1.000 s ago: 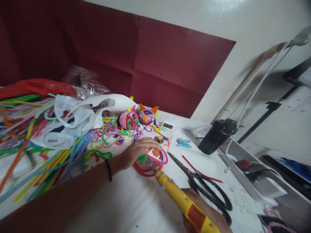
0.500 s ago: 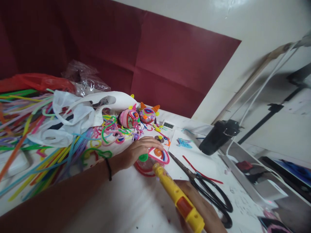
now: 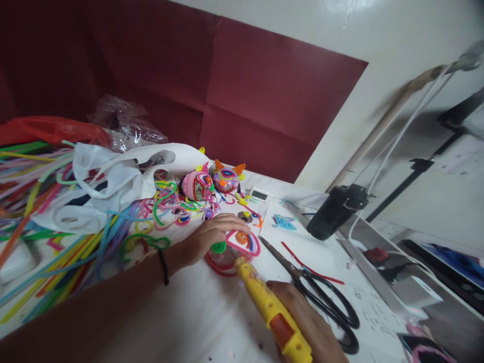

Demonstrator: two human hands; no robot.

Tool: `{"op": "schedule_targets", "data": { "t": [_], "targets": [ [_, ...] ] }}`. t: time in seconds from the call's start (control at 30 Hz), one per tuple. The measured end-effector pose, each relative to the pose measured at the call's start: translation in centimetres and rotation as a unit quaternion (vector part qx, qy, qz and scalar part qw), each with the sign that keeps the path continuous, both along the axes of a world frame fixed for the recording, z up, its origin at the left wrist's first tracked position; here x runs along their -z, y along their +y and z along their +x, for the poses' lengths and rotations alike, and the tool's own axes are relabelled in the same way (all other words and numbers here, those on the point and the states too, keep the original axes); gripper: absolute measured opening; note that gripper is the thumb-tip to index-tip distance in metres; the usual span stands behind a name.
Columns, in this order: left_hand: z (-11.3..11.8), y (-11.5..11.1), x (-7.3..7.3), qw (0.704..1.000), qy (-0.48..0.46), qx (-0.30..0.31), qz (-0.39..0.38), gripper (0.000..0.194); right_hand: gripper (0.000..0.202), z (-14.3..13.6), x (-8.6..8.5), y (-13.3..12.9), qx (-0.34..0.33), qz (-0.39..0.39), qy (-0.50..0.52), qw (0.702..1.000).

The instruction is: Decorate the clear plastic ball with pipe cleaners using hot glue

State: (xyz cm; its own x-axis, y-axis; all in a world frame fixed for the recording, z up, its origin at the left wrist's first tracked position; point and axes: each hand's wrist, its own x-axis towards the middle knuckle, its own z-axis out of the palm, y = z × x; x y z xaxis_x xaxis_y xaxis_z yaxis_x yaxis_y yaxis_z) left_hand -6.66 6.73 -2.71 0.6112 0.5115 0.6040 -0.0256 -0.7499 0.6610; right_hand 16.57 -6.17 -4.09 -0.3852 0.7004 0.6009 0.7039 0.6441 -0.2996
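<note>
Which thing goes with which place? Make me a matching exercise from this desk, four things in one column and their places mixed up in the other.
Things
1. Scissors
2. Left hand
3. Yellow tool
4. Crumpled white material

Places
A. Gripped by the right hand
B. Among the coloured strips
C. Beside a red strip
D. On the pink-rimmed piece

Right pairs: 1-C, 2-D, 3-A, 4-B
</note>
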Motion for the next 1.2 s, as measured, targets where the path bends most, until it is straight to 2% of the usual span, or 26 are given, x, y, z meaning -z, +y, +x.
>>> {"op": "schedule_targets", "data": {
  "t": [0.23,0.53,0.77,0.93,1.2],
  "targets": [
    [-0.01,-0.14,-0.15,1.0,0.009,-0.009,-0.008,0.042,0.024,0.05,0.3,-0.11,-0.008,0.027,-0.002,1.0],
    [0.06,0.0,-0.2,1.0,0.006,-0.002,-0.025,0.045,0.029,-0.29,0.28,0.05,-0.014,0.036,-0.011,0.999],
    [0.02,-0.04,-0.22,1.0,0.006,-0.003,-0.024,0.043,0.026,0.02,0.5,-0.34,0.005,0.055,-0.022,0.998],
    [0.0,-0.05,-0.23,1.0,0.007,-0.004,-0.017,0.042,0.026,0.01,0.32,-0.35,-0.001,0.043,-0.013,0.999],
    [0.05,0.31,0.04,1.0,0.005,0.001,-0.018,0.043,0.037,0.21,0.62,-0.19,-0.012,0.047,-0.007,0.999]
  ]
}}
